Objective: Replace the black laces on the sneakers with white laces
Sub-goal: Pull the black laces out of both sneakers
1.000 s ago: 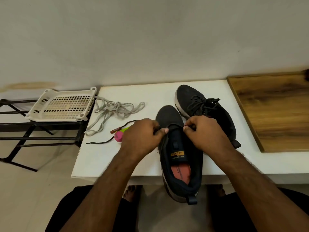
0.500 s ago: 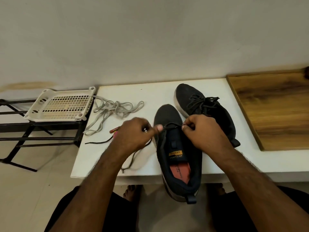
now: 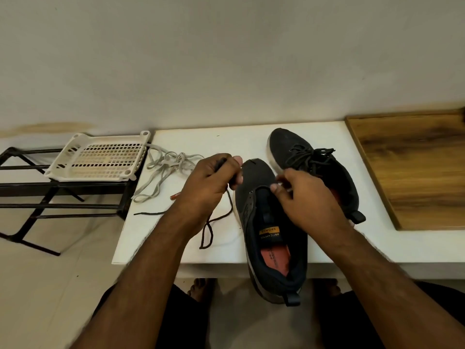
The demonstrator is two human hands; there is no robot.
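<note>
On the white counter (image 3: 251,137), directly before me, lies the near dark knit sneaker (image 3: 274,233) with the orange tongue label, heel overhanging the front edge. My left hand (image 3: 210,183) pinches the thin black lace (image 3: 214,222), grip curled round one end; the remainder hangs down and lies in a loop on the counter beside the sneaker. My right hand (image 3: 304,197) rests at the top of the tongue, fingertips drawn together at the eyelet row. I cannot tell whether that grip holds lace or only fabric. No lace shows across the visible eyelets, so I judge this sneaker is unlaced or nearly so.

Risks from here:
- If a length is still threaded at the toe, a hard pull may snag it and drag the sneaker off the edge, since the heel is unsupported.
- The loose black lace may slide off the front edge once released.

Surroundings: the second dark sneaker (image 3: 317,172) sits behind, just beside the first, black laces tied. The tangled pale grey-white laces (image 3: 166,167) lie at the counter's far left, close to a white perforated plastic tray (image 3: 100,157) on a black metal rack (image 3: 30,197). A small reddish-brown stick (image 3: 175,195) lies near my left wrist. A brown wooden board (image 3: 415,167) covers the right. My left forearm lies between me and the new laces.
</note>
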